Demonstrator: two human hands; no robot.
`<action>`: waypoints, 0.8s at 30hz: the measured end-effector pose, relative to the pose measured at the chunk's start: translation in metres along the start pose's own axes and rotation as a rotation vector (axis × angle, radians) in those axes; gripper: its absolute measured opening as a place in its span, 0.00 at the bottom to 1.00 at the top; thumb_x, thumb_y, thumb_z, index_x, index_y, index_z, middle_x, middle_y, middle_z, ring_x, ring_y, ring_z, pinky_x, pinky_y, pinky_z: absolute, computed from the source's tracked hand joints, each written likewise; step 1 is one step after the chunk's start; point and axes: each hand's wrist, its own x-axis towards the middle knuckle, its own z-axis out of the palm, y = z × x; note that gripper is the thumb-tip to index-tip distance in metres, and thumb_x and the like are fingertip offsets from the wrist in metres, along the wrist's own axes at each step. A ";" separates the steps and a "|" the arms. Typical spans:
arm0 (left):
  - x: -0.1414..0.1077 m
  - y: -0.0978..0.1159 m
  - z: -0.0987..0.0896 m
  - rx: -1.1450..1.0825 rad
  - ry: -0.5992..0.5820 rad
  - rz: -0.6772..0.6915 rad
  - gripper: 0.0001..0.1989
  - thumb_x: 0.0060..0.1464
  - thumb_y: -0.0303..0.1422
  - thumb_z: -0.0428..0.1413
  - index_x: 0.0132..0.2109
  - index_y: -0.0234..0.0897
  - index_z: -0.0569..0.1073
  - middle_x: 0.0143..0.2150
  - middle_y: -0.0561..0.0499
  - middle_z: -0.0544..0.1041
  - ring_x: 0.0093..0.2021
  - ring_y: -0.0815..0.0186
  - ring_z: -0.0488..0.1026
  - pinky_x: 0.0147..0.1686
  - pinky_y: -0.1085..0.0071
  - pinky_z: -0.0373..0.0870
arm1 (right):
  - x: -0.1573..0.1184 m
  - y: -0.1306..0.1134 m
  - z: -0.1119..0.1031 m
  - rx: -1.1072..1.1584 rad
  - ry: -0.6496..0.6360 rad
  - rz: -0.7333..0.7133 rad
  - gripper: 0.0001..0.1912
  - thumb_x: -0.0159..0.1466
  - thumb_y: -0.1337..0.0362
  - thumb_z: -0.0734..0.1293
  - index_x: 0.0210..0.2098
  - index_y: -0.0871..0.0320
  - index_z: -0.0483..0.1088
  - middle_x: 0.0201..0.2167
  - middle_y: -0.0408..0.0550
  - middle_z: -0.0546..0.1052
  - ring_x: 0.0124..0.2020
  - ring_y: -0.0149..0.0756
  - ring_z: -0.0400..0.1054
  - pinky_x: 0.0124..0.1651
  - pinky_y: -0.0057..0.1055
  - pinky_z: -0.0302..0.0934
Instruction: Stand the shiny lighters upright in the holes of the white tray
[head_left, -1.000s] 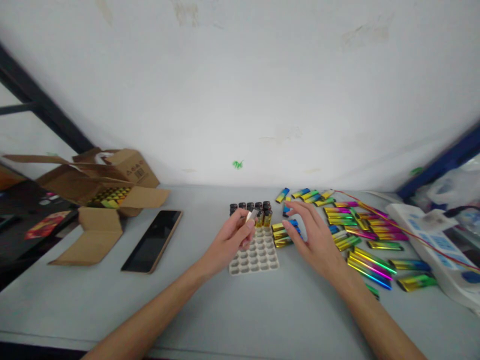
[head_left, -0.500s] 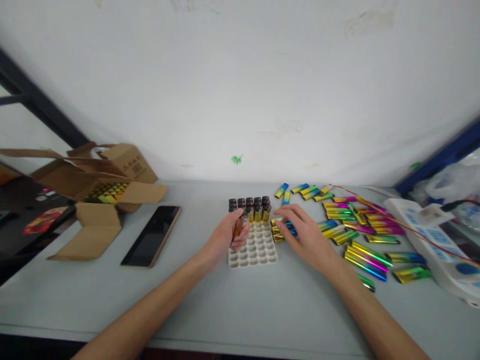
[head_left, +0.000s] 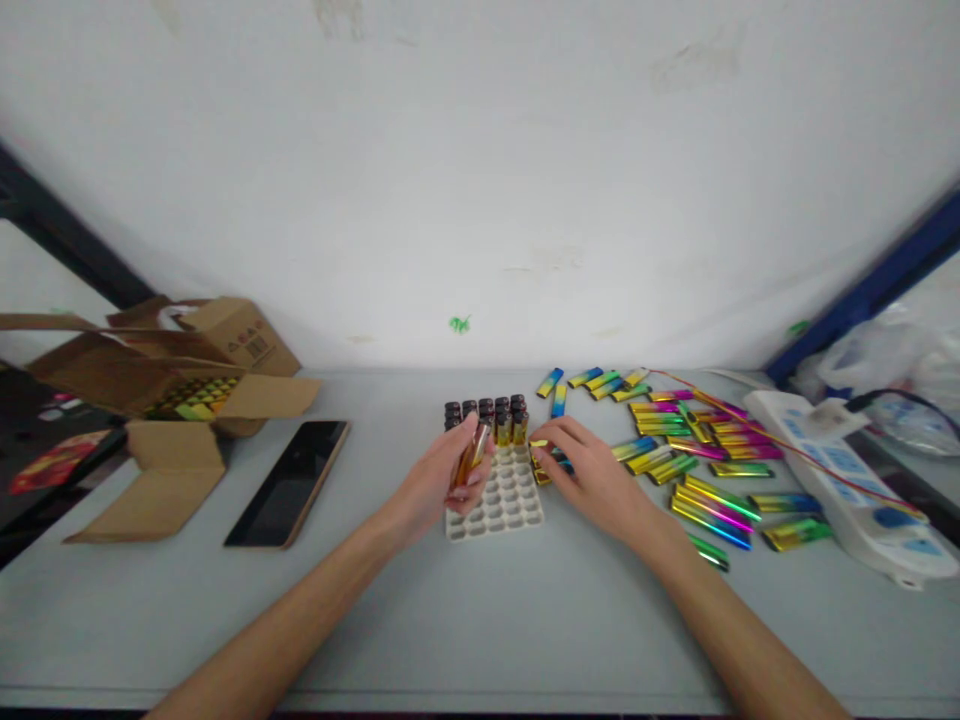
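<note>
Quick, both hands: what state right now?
Left hand: closed, holding at least one gold-bodied piece.
Right hand: fingers curled at the shiny sleeves; whether it grips one cannot be told.

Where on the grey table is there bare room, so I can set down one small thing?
Bare table shows between the phone and the left hand. Another patch lies nearer, between the forearms, below the white tray. It is crowded from the right hand across the shiny coloured pieces to the power strip.
</note>
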 end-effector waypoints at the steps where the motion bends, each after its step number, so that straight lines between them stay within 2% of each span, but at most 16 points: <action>1: -0.002 0.002 0.001 0.000 -0.016 0.038 0.22 0.63 0.55 0.55 0.41 0.39 0.68 0.23 0.61 0.61 0.18 0.76 0.49 0.15 0.80 0.47 | 0.000 0.000 0.001 -0.002 -0.009 -0.008 0.07 0.75 0.64 0.61 0.48 0.55 0.71 0.46 0.52 0.76 0.48 0.44 0.73 0.54 0.45 0.70; 3: -0.005 0.007 0.001 0.029 -0.020 0.148 0.18 0.63 0.51 0.58 0.45 0.41 0.69 0.27 0.58 0.67 0.19 0.73 0.57 0.14 0.79 0.54 | -0.001 -0.001 0.002 -0.005 -0.017 -0.031 0.07 0.75 0.64 0.62 0.48 0.55 0.71 0.46 0.52 0.76 0.49 0.45 0.73 0.55 0.46 0.70; 5: -0.008 0.011 0.000 0.086 0.030 0.289 0.17 0.64 0.48 0.58 0.45 0.39 0.71 0.30 0.55 0.71 0.23 0.70 0.65 0.16 0.76 0.63 | -0.002 -0.002 0.004 -0.006 -0.015 -0.061 0.07 0.73 0.62 0.65 0.50 0.55 0.71 0.48 0.53 0.76 0.51 0.45 0.72 0.56 0.46 0.69; 10: -0.006 0.017 -0.012 0.258 0.208 0.552 0.15 0.64 0.45 0.60 0.42 0.36 0.78 0.35 0.52 0.73 0.28 0.72 0.71 0.29 0.75 0.72 | -0.003 -0.006 0.005 -0.002 -0.060 -0.088 0.14 0.71 0.57 0.70 0.51 0.57 0.72 0.50 0.55 0.75 0.54 0.48 0.70 0.58 0.48 0.68; 13: -0.003 0.016 -0.017 0.431 0.321 0.679 0.11 0.62 0.41 0.62 0.42 0.37 0.81 0.40 0.49 0.77 0.38 0.66 0.77 0.41 0.70 0.77 | -0.003 -0.010 0.004 -0.005 -0.101 -0.084 0.17 0.69 0.53 0.71 0.51 0.58 0.73 0.49 0.56 0.75 0.52 0.48 0.70 0.57 0.49 0.68; 15: -0.001 0.014 -0.018 0.556 0.356 0.776 0.09 0.61 0.38 0.63 0.44 0.38 0.82 0.43 0.47 0.79 0.46 0.62 0.78 0.53 0.64 0.76 | -0.003 -0.012 0.003 -0.006 -0.120 -0.088 0.19 0.68 0.52 0.72 0.51 0.59 0.73 0.48 0.56 0.75 0.51 0.48 0.70 0.56 0.49 0.69; 17: 0.000 0.011 -0.019 0.693 0.354 0.836 0.08 0.61 0.36 0.63 0.46 0.39 0.81 0.45 0.47 0.81 0.50 0.61 0.78 0.65 0.56 0.69 | -0.003 -0.013 0.003 -0.009 -0.136 -0.092 0.19 0.68 0.52 0.72 0.51 0.59 0.74 0.48 0.56 0.75 0.51 0.48 0.71 0.55 0.48 0.69; 19: 0.001 0.009 -0.020 0.838 0.341 0.847 0.08 0.62 0.35 0.62 0.47 0.40 0.80 0.47 0.48 0.82 0.51 0.61 0.78 0.71 0.52 0.61 | -0.003 -0.012 0.004 -0.012 -0.145 -0.087 0.18 0.69 0.53 0.71 0.51 0.59 0.74 0.47 0.55 0.75 0.50 0.48 0.71 0.54 0.47 0.69; 20: 0.002 0.008 -0.021 0.911 0.333 0.851 0.08 0.63 0.35 0.62 0.47 0.40 0.80 0.47 0.48 0.82 0.52 0.61 0.78 0.71 0.50 0.60 | -0.003 -0.012 0.004 -0.015 -0.147 -0.082 0.17 0.70 0.53 0.70 0.51 0.59 0.73 0.47 0.55 0.75 0.50 0.47 0.71 0.54 0.47 0.69; 24: 0.007 0.003 -0.029 1.202 0.365 0.916 0.06 0.62 0.36 0.62 0.45 0.42 0.81 0.54 0.44 0.79 0.59 0.55 0.73 0.65 0.49 0.68 | -0.004 -0.011 0.004 -0.021 -0.149 -0.057 0.14 0.73 0.56 0.67 0.53 0.56 0.72 0.48 0.54 0.74 0.49 0.45 0.72 0.54 0.46 0.69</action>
